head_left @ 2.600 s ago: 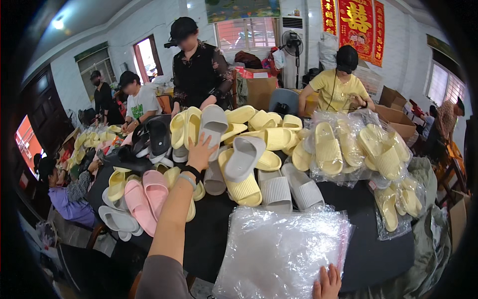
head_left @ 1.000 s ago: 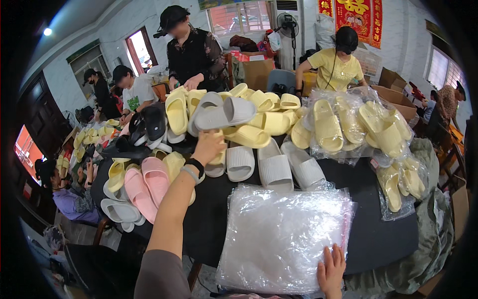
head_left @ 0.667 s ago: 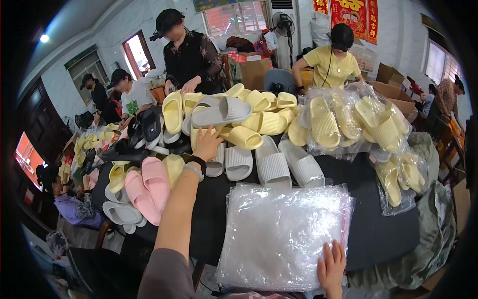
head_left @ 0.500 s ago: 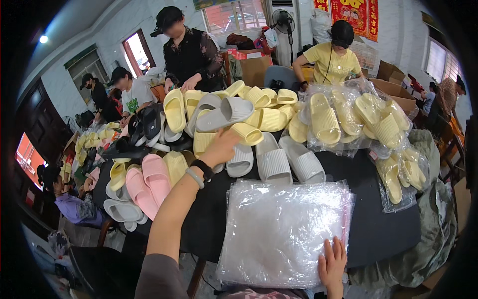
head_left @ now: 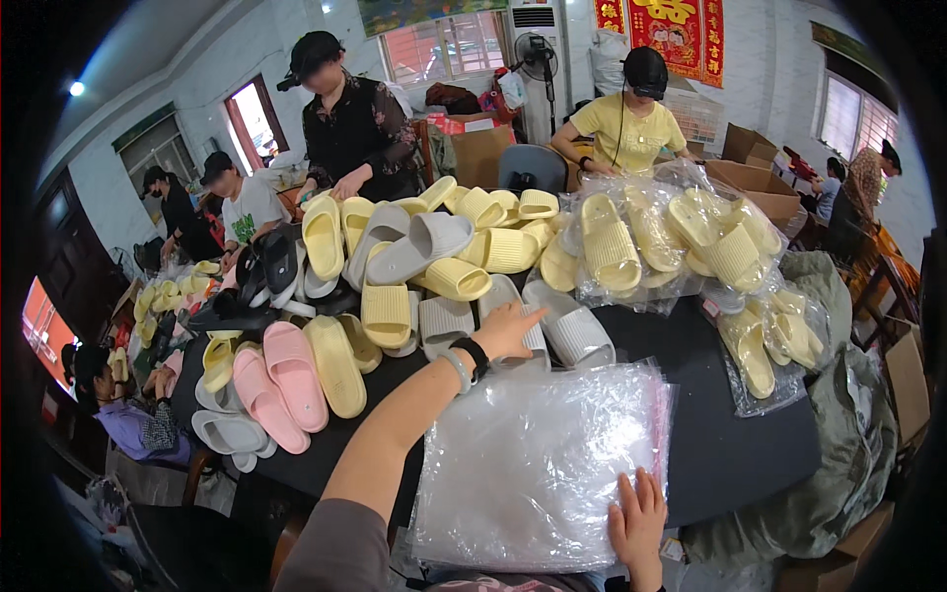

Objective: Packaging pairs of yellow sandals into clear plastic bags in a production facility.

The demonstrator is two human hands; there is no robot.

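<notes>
My left hand (head_left: 505,333), with a black band and a bracelet at its wrist, reaches over a pair of grey slippers (head_left: 569,326). Its index finger stretches toward the right slipper of that pair; the hand covers part of the left one and grips nothing that I can see. A stack of clear plastic bags (head_left: 528,464) lies in front of me at the near edge. On the lower right corner of the stack rests my right hand (head_left: 639,518), fingers spread flat. Just left of my left hand are another grey slipper (head_left: 446,324) and a yellow slipper (head_left: 386,316).
Yellow and grey slippers are heaped across the black table (head_left: 750,464). Pink slippers (head_left: 296,380) and black ones (head_left: 281,261) lie left. Bagged yellow slippers (head_left: 612,242) are piled at the far right. Two people stand across the table; others work farther off.
My left hand has moved right, from a yellow slipper to the grey pair. The yellow slipper it was touching stays on the heap. My right hand remains on the bags.
</notes>
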